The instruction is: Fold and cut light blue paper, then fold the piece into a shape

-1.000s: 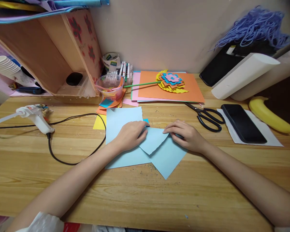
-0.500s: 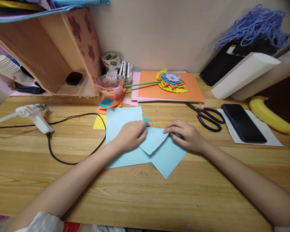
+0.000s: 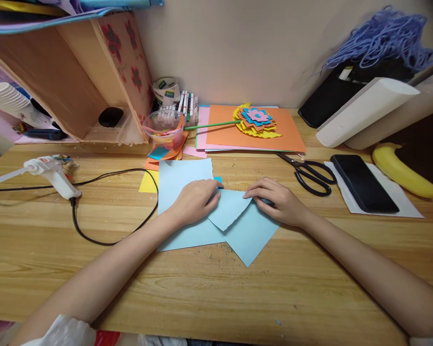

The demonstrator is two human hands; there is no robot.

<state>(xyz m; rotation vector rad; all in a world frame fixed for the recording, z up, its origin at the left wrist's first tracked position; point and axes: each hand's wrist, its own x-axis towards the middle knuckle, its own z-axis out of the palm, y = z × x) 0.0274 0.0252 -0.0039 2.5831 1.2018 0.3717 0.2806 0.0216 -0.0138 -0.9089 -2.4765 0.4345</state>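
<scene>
Hands (image 3: pixel 197 201) on blue paper (image 3: pixel 251 238), pose apparently unchanged

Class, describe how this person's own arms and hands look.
The left hand and right hand are ungloved, with no rings or watch visible. The left forearm is bare up to a creased white sleeve; the right forearm is bare to a sliver of pale cloth at the picture's edge. No markings stand out.

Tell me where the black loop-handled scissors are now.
In the head view, the black loop-handled scissors lie right of centre on the wooden table, between the right hand and the black rectangular phone.
</scene>
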